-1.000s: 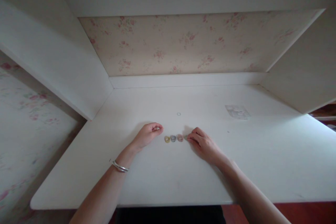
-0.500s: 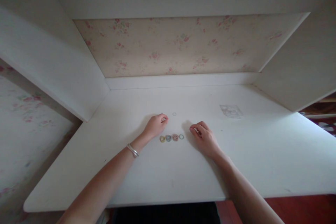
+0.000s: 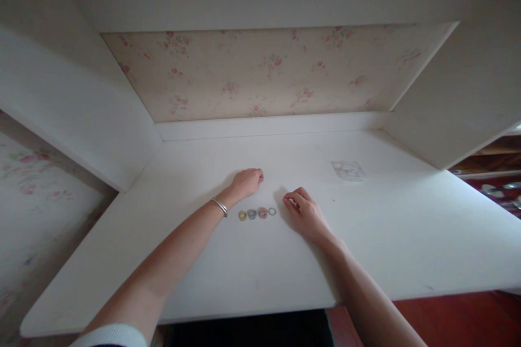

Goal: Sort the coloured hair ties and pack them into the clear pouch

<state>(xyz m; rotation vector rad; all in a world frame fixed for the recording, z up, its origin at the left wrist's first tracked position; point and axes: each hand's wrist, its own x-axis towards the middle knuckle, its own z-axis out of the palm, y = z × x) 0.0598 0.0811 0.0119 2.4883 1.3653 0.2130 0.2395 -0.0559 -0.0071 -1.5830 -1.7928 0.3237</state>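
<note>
My left hand [image 3: 248, 181] lies on the white desk [image 3: 228, 265], fingers curled under into a loose fist, fingertips pressed to the surface. I cannot tell whether anything is pinched beneath them — the knuckles hide it. A silver bangle [image 3: 220, 206] sits at that wrist.

My right hand [image 3: 303, 210] rests on the desk too, fingers bent inward with the thumb tucked near the index tip. It looks half-closed; whether it grips something, I cannot tell.

Between the two hands — a short row of four small rings, lying flat and touching or nearly so. From my left: a yellow ring [image 3: 242, 215], a blue-grey ring [image 3: 252, 213], a pink ring [image 3: 262, 212], then a pale green ring [image 3: 272, 211]. The green one lies just beside my right fingertips, not touching them. The left hand sits farther back on the desk than the row, near but apart.

Well off to the right, farther back, a small clear plastic bag [image 3: 347, 170] lies flat. Floral wallpaper [image 3: 268, 73] backs the alcove, white side panels to either side.
</note>
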